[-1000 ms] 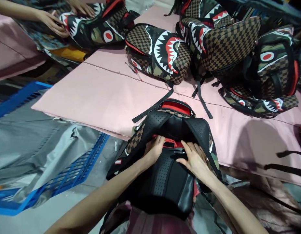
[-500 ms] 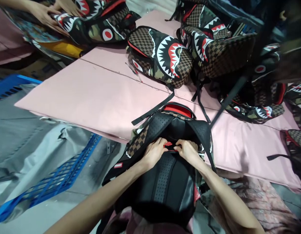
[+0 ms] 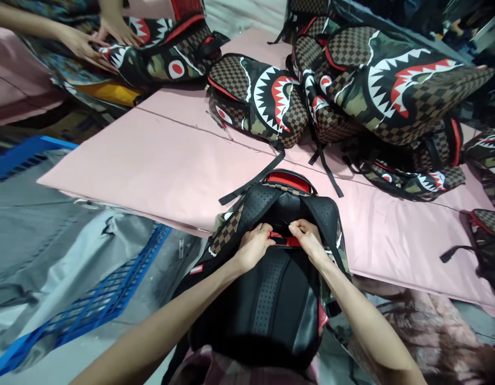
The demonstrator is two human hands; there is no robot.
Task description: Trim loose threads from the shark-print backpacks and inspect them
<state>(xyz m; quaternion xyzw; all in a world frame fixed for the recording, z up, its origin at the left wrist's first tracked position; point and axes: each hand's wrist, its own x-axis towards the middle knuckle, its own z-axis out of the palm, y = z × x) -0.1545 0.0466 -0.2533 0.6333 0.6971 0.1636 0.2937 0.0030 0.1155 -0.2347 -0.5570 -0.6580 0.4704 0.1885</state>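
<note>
The backpack (image 3: pixel 267 299) is in front of me, black back panel facing me, at the pink table's (image 3: pixel 159 149) near edge. My left hand (image 3: pixel 253 247) curls at its red-lined opening (image 3: pixel 292 242); grip cannot be told. My right hand (image 3: pixel 307 238) pinches a small dark piece (image 3: pixel 284 223), indistinct. Beyond lie patterned backpacks (image 3: pixel 267 99); farther left, a co-worker's hands (image 3: pixel 82 47) touch another.

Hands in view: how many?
4: left hand and right hand at the near backpack; a co-worker's two hands on another backpack, upper left. Others may be hidden.
</note>
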